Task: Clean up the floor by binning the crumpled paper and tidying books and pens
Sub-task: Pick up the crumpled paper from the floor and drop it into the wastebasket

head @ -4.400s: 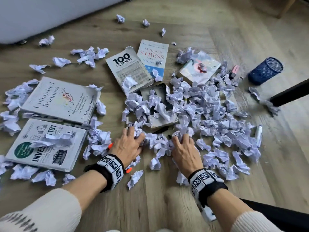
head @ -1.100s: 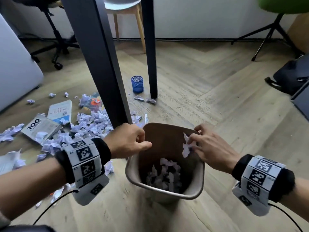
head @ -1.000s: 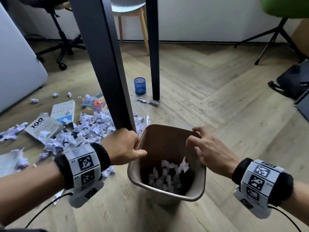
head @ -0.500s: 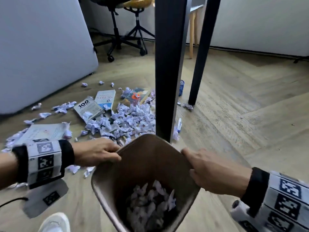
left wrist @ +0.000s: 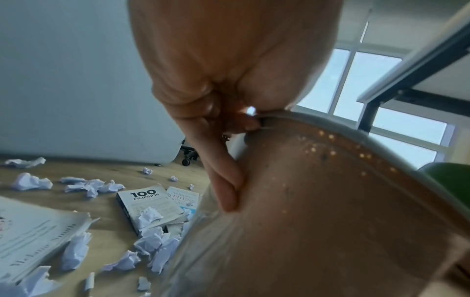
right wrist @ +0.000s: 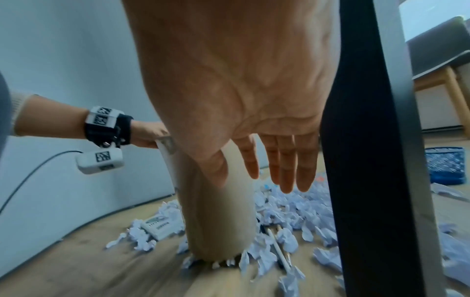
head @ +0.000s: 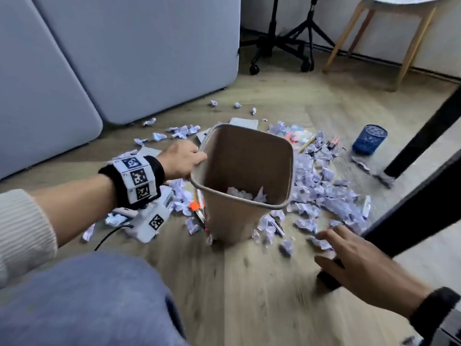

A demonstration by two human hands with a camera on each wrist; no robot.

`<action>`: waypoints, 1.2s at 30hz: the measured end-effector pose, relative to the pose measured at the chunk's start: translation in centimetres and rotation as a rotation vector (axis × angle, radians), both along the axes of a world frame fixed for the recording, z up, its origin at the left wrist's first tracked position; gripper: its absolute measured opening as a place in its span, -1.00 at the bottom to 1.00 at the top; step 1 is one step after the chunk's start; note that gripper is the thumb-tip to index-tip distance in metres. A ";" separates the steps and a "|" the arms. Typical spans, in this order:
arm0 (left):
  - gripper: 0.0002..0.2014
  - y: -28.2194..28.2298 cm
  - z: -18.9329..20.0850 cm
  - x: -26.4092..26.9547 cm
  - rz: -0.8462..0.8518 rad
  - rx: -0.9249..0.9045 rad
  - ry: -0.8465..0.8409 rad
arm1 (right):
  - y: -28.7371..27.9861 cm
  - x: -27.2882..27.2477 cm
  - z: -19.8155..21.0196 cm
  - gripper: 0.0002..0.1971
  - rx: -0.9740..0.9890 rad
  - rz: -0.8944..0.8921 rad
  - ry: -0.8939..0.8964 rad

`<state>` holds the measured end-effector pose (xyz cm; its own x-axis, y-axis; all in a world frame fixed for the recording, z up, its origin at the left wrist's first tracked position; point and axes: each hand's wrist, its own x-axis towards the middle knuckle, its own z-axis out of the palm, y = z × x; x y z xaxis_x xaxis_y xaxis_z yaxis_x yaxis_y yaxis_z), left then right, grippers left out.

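A tan waste bin (head: 234, 216) with crumpled paper inside stands among the crumpled paper (head: 321, 186) on the wooden floor. My left hand (head: 183, 161) grips the bin's rim (left wrist: 318, 128) at its left corner, thumb inside. My right hand (head: 349, 255) hovers flat over the floor right of the bin, fingers (right wrist: 284, 170) straight, holding nothing. An orange pen (head: 197, 211) lies by the bin's left side. The "100 Filipinos" book (left wrist: 150, 205) and another book (left wrist: 33, 239) lie on the floor left of the bin. The blue mesh pen cup (head: 369, 139) stands at the right.
Black table legs (head: 421, 143) cross the right side, one (right wrist: 368, 160) close beside my right hand. Grey panels (head: 99, 58) stand behind the paper. An office chair base (head: 279, 51) and a wooden stool (head: 404, 38) are at the back. My blue-clad knee (head: 94, 303) fills the lower left.
The bin has been carried from beside the table leg to the paper pile and set down. My right hand has let go of its rim and dropped towards the floor.
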<state>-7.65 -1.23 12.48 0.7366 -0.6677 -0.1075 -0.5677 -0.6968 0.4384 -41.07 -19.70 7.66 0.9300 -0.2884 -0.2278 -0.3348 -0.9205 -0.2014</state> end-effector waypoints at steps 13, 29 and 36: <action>-0.56 -1.0 4.1 12.7 0.146 -0.286 -0.091 | -5.7 14.5 -1.5 -0.45 -0.159 -0.150 0.280; -0.64 -3.3 -3.4 18.2 0.193 -0.173 -0.280 | -9.5 29.5 -17.2 -0.31 -0.108 -0.125 0.456; -0.56 -3.5 -3.1 16.0 0.247 -0.188 -0.376 | -11.5 28.2 -17.3 -0.46 -0.104 -0.028 0.154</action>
<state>8.38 -4.74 9.41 0.8401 -0.4506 0.3020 -0.5386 -0.7592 0.3655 -12.86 -31.24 -9.63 0.8779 -0.3429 -0.3342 -0.3799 -0.9237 -0.0503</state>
